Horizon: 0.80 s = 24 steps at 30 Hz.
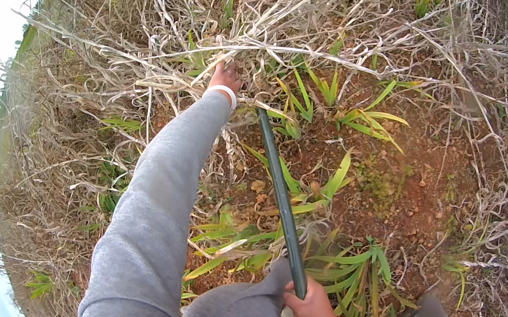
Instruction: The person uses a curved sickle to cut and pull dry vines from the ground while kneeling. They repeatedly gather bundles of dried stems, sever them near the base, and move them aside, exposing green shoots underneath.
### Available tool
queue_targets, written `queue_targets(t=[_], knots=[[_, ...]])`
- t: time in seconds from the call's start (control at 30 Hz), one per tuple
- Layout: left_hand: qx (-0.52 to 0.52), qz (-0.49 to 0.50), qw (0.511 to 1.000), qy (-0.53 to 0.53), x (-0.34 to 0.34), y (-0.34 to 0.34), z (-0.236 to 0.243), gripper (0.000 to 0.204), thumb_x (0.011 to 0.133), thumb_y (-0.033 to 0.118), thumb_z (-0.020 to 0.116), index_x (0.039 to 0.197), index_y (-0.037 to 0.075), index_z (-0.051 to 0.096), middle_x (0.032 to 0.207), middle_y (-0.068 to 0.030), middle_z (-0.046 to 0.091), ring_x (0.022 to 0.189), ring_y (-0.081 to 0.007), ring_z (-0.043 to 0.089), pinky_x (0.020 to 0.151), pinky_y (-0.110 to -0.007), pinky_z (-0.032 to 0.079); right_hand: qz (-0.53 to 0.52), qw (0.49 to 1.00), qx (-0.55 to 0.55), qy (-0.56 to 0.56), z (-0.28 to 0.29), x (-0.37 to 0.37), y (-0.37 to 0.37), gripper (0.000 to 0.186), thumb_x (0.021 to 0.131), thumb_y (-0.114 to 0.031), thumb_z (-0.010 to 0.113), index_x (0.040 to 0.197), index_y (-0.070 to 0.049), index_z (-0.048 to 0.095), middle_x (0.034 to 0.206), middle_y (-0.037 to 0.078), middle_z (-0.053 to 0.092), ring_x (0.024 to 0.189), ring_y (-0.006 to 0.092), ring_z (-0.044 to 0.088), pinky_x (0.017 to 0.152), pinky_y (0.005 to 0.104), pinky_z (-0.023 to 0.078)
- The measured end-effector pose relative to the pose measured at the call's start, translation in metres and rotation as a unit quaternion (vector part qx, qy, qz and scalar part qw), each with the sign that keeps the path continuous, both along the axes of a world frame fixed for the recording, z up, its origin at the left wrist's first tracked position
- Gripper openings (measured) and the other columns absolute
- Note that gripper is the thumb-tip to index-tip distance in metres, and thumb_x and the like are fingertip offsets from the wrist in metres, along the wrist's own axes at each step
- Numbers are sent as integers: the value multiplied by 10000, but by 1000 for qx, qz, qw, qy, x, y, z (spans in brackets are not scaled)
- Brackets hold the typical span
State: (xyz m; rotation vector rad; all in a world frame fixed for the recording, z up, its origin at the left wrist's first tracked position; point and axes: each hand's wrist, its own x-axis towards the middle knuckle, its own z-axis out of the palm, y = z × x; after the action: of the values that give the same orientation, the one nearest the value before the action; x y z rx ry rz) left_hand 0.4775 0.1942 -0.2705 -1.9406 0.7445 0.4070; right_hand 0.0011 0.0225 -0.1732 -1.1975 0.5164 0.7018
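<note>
Our left hand (224, 76) grips the dry grass (168, 69), seemingly bunching it taut; our right hand (311, 306) is fisted round the dark tool handle (281, 197), whose head lies hidden in the grass.

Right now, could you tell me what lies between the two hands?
In the head view, a dark green rod runs from the right hand toward the left hand, over green shoots and red soil.

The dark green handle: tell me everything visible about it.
The handle is a long, slim, straight rod, dark green, smooth and slightly glossy; its material is unclear. It slants from the right hand, which grips its near end, up and left to the dry grass beside the left hand. Its far end is hidden among stalks, so no head shows. It passes over green leaves and red soil.
</note>
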Motion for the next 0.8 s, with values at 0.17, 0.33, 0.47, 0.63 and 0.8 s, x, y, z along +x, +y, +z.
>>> queue_targets(t=[0.17, 0.33, 0.47, 0.63, 0.8], knots=[[54, -1, 998, 11, -6, -5, 5, 343, 951, 312, 478, 1200, 172, 667, 1224, -49, 663, 1280, -272, 511, 1091, -736, 4, 2, 996, 1, 93, 2, -6, -24, 149, 839, -81, 642, 972, -40, 589, 724, 21, 595, 508, 82, 543, 473, 250, 450], [63, -4, 997, 40, -24, -1, 18, 309, 962, 258, 483, 1141, 150, 712, 1156, -43, 694, 1191, -270, 585, 1079, -762, 47, -34, 999, 9, 22, -19, 32, -36, 115, 825, -78, 643, 913, -48, 576, 676, -11, 566, 467, 70, 514, 437, 241, 423], [36, -30, 999, 15, -34, 7, 15, 290, 957, 243, 495, 1089, 137, 730, 1050, -52, 726, 1066, -266, 656, 1082, -757, 47, 30, 999, -6, 44, -70, 118, -49, 106, 822, -115, 622, 825, -38, 548, 620, 13, 529, 416, 107, 493, 396, 301, 431], [10, 8, 1000, 13, -39, 27, 15, 275, 962, 248, 489, 1122, 156, 693, 1050, -58, 724, 1065, -261, 661, 1103, -720, 39, 85, 972, -196, 96, -84, 68, -61, 135, 845, -135, 604, 815, -13, 553, 571, 70, 534, 447, 184, 529, 448, 352, 458], [-15, 9, 1000, 25, -71, 51, 43, 249, 904, 278, 573, 1073, 129, 680, 972, -80, 728, 1032, -270, 667, 1144, -649, 32, 32, 948, -314, -33, -7, -108, -46, 128, 821, -104, 642, 839, 11, 589, 648, 142, 588, 583, 259, 603, 585, 359, 490]])
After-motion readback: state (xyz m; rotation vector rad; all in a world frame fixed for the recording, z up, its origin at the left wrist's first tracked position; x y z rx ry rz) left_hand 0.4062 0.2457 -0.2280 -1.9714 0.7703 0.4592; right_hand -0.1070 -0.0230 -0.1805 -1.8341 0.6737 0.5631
